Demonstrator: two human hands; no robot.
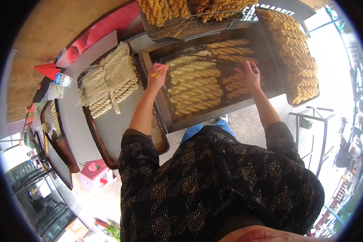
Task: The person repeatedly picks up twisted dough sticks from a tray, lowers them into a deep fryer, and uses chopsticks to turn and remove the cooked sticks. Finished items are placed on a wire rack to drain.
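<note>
A rectangular metal fryer (184, 123) of hot oil lies before me. Pale yellow dough twists (196, 87) float in rows in its left half. Browner fried twists (234, 83) float on the right. My right hand (250, 77) grips long dark chopsticks (220, 60), whose tips reach left over the uppermost pale twists. At the fryer's left rim, my left hand (157, 77) is closed around light wooden sticks (156, 73); their far ends are hard to make out.
Raw dough twists (109, 81), partly under plastic film, sit on a baking tray (121, 133) at left. Fried twists fill a wire basket (196, 28) beyond the fryer and a tray (304, 101) at right. A metal stand (311, 116) and pink stool (96, 174) are lower down.
</note>
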